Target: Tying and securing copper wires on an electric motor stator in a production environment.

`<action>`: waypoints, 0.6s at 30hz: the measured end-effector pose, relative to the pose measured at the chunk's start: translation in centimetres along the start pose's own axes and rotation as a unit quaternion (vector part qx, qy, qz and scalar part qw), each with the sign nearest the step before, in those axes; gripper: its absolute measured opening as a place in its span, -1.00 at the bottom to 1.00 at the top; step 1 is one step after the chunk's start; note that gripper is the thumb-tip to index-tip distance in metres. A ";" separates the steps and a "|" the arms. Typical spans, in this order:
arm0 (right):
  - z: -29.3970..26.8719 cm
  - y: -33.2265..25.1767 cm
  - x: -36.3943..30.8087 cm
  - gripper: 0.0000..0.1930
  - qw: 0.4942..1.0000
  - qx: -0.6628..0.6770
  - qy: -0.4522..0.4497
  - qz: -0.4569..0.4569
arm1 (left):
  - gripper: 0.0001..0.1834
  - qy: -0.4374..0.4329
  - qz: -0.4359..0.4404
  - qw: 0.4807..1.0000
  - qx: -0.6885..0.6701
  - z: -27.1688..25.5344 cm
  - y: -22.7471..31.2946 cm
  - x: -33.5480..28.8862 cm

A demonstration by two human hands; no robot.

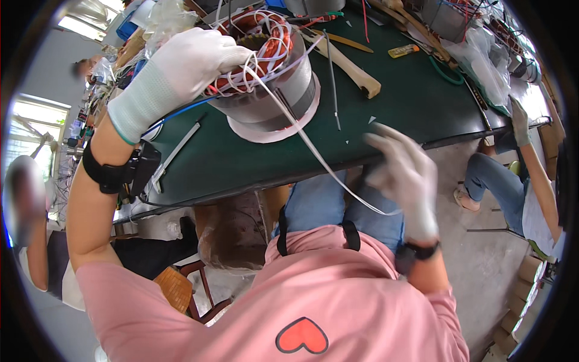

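A motor stator [265, 99], a grey metal cylinder with orange-red copper windings [280, 39] and white lacing, stands on a pale round base on the green bench. At its top rim my gloved left hand [193, 60] is closed, pinching a white lacing cord [295, 123] beside the windings. From there the doubled cord hangs over the bench edge and curves toward my right wrist. My gloved right hand [413, 172] is in the air in front of the bench, blurred by motion, its fingers stretched out and apart. The cord's far end is hidden near this hand.
On the green bench [410, 108] lie a thin metal rod [333, 84], a bone-coloured wooden tool [353, 72], a yellow lighter [403, 51] and a long metal blade-like strip [175, 154]. Plastic bags [482, 66] lie at the right. Co-workers sit at both sides.
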State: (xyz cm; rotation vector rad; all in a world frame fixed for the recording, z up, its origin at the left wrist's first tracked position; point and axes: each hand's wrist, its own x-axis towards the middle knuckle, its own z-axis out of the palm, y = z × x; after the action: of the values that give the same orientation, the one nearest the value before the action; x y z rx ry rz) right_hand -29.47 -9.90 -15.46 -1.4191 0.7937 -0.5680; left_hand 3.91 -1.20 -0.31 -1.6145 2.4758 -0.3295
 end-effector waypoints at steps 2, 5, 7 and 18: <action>4.6 0.4 3.1 -0.65 0.967 0.154 -0.190 0.077 | -0.69 0.002 -0.002 1.000 -0.023 0.1 -0.1 0.6; 0.5 4.7 -2.9 -0.75 0.918 0.238 -0.289 0.129 | -0.65 0.026 -0.004 1.000 -0.009 0.3 -0.2 -1.0; -9.1 13.9 -8.9 -0.79 0.940 0.307 -0.043 0.140 | -0.64 0.060 -0.005 0.998 -0.003 0.3 0.0 -1.3; -13.1 10.9 -12.1 -0.88 0.991 -0.095 0.084 0.035 | -0.78 -0.005 -0.128 0.989 0.073 -0.2 -3.2 -0.2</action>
State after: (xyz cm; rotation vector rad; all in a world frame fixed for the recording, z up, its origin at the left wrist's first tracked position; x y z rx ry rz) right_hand -48.34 -8.03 -24.21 -1.5246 1.0514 -0.5739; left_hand 6.73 -2.21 0.78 -1.8662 2.1793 -0.5220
